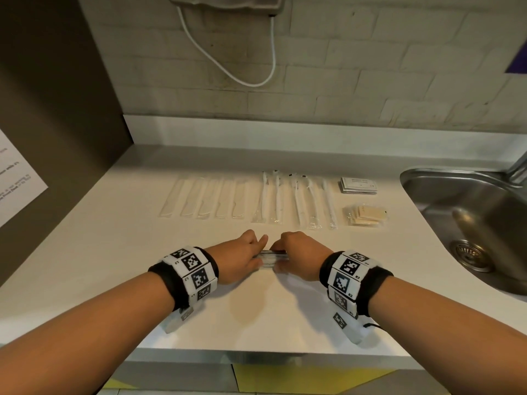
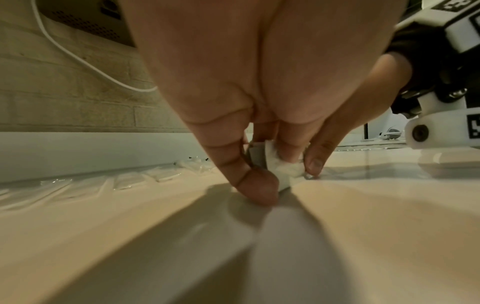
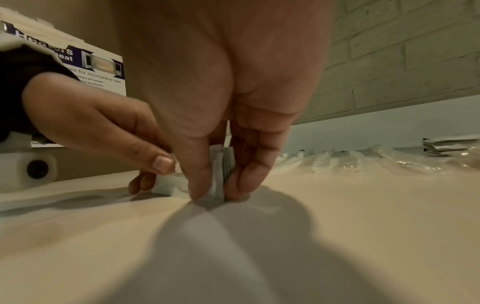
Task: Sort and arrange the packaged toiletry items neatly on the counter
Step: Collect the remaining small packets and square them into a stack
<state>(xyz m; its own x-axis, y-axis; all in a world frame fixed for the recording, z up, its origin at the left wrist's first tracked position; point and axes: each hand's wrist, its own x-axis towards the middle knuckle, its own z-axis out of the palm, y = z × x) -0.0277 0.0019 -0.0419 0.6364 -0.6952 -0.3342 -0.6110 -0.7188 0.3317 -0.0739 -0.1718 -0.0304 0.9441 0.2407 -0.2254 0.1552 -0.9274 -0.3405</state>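
Both hands meet at the middle of the white counter (image 1: 114, 252) over a small stack of white toothpaste packets (image 1: 270, 259). My left hand (image 1: 245, 259) pinches the stack's left end (image 2: 283, 168) between thumb and fingers. At the right end (image 3: 217, 181) my right hand (image 1: 296, 258) pinches it the same way, and the packets stand on edge on the counter. Behind the hands lie a row of clear-wrapped combs (image 1: 205, 199) and a row of wrapped toothbrushes (image 1: 296, 199).
A stack of white sachets (image 1: 358, 185) and a pile of beige packets (image 1: 365, 215) lie at the back right. A steel sink (image 1: 473, 220) is set into the counter's right side. A white cable (image 1: 228, 69) hangs on the brick wall. The counter's front edge runs under my wrists.
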